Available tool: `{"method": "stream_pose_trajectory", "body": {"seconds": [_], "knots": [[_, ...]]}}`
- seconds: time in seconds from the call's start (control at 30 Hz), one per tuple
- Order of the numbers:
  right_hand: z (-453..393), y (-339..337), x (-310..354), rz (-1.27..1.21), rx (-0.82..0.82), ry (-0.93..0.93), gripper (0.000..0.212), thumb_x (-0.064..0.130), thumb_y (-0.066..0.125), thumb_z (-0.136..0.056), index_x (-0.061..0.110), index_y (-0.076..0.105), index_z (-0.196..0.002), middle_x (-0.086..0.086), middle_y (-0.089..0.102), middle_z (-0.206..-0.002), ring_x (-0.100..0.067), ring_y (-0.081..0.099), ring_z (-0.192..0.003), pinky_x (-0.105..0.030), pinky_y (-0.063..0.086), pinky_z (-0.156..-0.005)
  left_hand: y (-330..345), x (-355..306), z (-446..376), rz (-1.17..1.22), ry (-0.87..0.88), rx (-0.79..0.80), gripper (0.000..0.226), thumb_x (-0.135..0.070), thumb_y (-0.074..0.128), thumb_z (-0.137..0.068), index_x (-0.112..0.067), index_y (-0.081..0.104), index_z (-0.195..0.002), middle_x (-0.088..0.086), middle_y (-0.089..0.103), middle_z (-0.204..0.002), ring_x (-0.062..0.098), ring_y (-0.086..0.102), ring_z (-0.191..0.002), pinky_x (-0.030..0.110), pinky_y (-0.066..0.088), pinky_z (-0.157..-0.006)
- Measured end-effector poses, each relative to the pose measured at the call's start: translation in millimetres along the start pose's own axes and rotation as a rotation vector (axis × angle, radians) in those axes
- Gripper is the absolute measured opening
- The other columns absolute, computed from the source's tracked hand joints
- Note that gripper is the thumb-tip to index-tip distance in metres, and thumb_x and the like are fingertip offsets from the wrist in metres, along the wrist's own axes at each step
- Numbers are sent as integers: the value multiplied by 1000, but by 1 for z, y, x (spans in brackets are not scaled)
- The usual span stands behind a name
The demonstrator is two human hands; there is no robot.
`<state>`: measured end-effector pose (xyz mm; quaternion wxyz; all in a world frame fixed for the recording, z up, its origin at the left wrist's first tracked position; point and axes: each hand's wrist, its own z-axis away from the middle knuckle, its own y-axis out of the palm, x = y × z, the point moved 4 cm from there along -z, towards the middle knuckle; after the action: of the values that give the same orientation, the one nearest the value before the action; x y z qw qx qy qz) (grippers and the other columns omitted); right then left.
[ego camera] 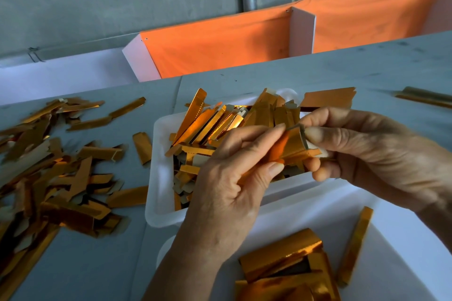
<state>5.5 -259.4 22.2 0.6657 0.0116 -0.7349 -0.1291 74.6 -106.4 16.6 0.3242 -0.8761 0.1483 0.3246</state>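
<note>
While both hands pinch it, the gold foil strip [292, 146] sits between left fingers [259, 134] and right fingers [325, 134].

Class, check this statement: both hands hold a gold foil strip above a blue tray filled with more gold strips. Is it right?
Not quite. The tray is white, not blue, as the head view shows. The rest stands: the left hand and the right hand hold a gold foil strip above it, and it is filled with more gold strips.
</note>
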Motion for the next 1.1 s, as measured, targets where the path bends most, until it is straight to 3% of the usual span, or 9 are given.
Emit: {"method": "stream_pose_trajectory", "body": {"seconds": [0.17,0.4,0.5,0.63,0.77,0.83,1.0,1.1], "knots": [[-1,1,0,14,2,-8,15,21,69,-63,17,74,-77,-5,65,-65,-14,64,-54,-21,54,-50,0,1,0,18,11,15,39,-12,58,-88,-17,56,-127,-7,55,-122,0,50,-116,7,44,-86],[0,5,6,297,-123,-109,12,24,66,-62,13,68,-66,-5,64,-58,-13,60,-48,-16,48,-48,3,2,0,-11,-13,32,40,-18,61,-86,-15,60,-126,-8,57,-119,0,53,-114,6,42,-87],[-1,8,4,355,-136,-125,17,24,63,-65,9,65,-72,-4,63,-56,-10,57,-46,-16,46,-46,3,1,-1,-11,-23,10,40,-24,65,-85,-14,61,-123,-9,59,-118,-3,53,-113,5,42,-87],[-2,9,-1,219,-103,-119,17,24,67,-66,11,62,-76,-3,61,-60,-14,57,-49,-20,47,-48,3,2,0,29,-34,-27,38,-17,62,-87,-10,61,-124,-7,60,-119,-4,55,-111,5,43,-85],[-3,8,-1,101,-76,-124,22,33,74,-61,17,66,-75,-6,60,-62,-13,55,-46,-19,47,-46,5,-1,1,24,-31,-23,52,-29,72,-79,-15,57,-127,-11,57,-122,-5,52,-114,4,41,-87],[-3,8,-2,93,-76,-123,24,33,76,-59,17,67,-74,-6,59,-61,-13,54,-46,-19,47,-45,6,-1,0,-4,-22,-33,51,-26,71,-79,-15,58,-127,-13,56,-121,-7,50,-114,3,40,-88],[-3,10,-4,-27,-13,-133,11,22,68,-67,16,66,-77,-8,58,-63,-16,56,-51,-22,50,-48,2,1,0,52,0,-97,46,-22,65,-82,-16,55,-126,-10,58,-121,-3,54,-114,9,42,-91],[-1,9,-2,-73,96,-123,28,29,80,-68,11,69,-86,-14,63,-71,-20,65,-64,-26,55,-56,-1,4,0,90,-15,-151,44,-18,66,-82,-16,56,-125,-8,60,-121,1,55,-115,9,42,-92]]}}
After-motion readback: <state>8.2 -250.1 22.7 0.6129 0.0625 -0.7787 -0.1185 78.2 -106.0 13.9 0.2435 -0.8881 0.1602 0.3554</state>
